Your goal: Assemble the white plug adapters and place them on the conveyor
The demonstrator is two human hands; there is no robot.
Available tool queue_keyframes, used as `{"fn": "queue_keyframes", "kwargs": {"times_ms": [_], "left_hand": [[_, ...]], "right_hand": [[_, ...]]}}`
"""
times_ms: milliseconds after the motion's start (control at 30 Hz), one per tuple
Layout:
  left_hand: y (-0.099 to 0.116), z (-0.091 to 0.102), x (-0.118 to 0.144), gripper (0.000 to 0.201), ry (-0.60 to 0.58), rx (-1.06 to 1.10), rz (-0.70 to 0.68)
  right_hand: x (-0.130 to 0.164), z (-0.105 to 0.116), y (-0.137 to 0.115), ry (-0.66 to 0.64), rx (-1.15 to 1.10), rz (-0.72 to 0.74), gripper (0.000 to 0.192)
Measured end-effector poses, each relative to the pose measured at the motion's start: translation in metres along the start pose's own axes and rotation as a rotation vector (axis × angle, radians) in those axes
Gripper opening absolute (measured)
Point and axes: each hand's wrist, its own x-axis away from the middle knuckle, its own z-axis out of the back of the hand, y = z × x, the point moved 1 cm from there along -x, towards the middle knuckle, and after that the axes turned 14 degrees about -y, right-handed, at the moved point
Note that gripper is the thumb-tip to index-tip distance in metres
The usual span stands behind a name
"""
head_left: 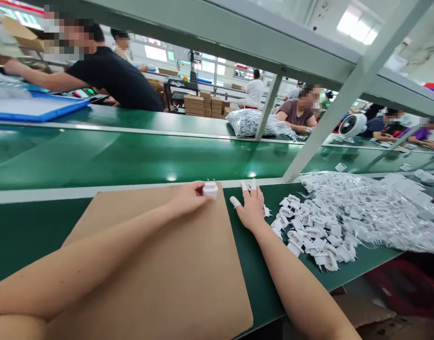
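While left hand (pixel 188 198) grips white part (pixel 210 189), plug pile (pixel 309 231) flanks right hand (pixel 250 210).

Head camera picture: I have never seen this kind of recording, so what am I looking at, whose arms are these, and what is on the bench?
The camera sits on a person's head and looks down along both bare arms. The left hand pinches a small white plastic part at the far edge of a brown cardboard sheet. The right hand, with white finger cots on its fingertips, rests flat on the green bench beside a pile of white plastic parts. Further right lie clear bags of such parts. Beyond runs a green conveyor belt, with other people working on its far side.
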Motion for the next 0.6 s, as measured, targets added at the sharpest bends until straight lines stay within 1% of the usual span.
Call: {"fn": "queue_keyframes", "kwargs": {"times_ms": [33, 100, 133, 200, 233, 300, 333, 367, 400, 433, 467, 500, 533, 567, 600], "left_hand": [[-0.003, 0.01, -0.014, 0.049, 0.061, -0.026, 0.028], [-0.011, 0.029, -0.044, 0.048, 0.196, -0.118, 0.086], [-0.015, 0.038, -0.057, 0.048, 0.258, -0.175, 0.116], [-0.026, 0.054, -0.079, 0.048, 0.345, -0.275, 0.181], [-0.031, 0.06, -0.087, 0.048, 0.359, -0.312, 0.216], [-0.039, 0.067, -0.095, 0.047, 0.323, -0.36, 0.294], [-0.04, 0.067, -0.096, 0.048, 0.3, -0.385, 0.339], [-0.04, 0.065, -0.093, 0.052, 0.303, -0.419, 0.378], [-0.037, 0.062, -0.088, 0.058, 0.342, -0.462, 0.396], [-0.033, 0.057, -0.081, 0.064, 0.409, -0.511, 0.381], [-0.026, 0.049, -0.071, 0.069, 0.482, -0.556, 0.328], [-0.019, 0.04, -0.059, 0.071, 0.537, -0.584, 0.237], [-0.011, 0.03, -0.046, 0.068, 0.535, -0.58, 0.118], [-0.005, 0.019, -0.032, 0.063, 0.469, -0.539, 0.0], [0.001, 0.008, -0.019, 0.058, 0.365, -0.465, -0.11]], "right_hand": [[-0.001, -0.001, 0.002, -0.066, 0.038, -0.055, 0.071], [-0.001, -0.002, 0.002, -0.152, 0.078, -0.071, 0.071], [0.0, -0.003, 0.001, -0.156, 0.086, -0.049, 0.069], [0.003, -0.002, -0.002, -0.126, 0.075, 0.005, 0.058], [0.004, -0.001, -0.003, -0.106, 0.061, 0.026, 0.051], [0.005, 0.001, -0.003, -0.072, 0.025, 0.05, 0.044], [0.006, 0.002, -0.002, -0.054, 0.004, 0.06, 0.044], [0.005, 0.002, -0.001, -0.032, -0.023, 0.074, 0.045], [0.005, 0.002, 0.0, -0.006, -0.064, 0.093, 0.044], [0.005, 0.001, 0.001, 0.018, -0.129, 0.117, 0.042], [0.005, -0.001, 0.001, 0.037, -0.219, 0.143, 0.038], [0.005, -0.003, 0.0, 0.051, -0.334, 0.167, 0.032], [0.007, -0.005, -0.003, 0.056, -0.466, 0.182, 0.025], [0.009, -0.007, -0.006, 0.046, -0.61, 0.187, 0.019], [0.012, -0.009, -0.011, 0.015, -0.763, 0.183, 0.017]]}}
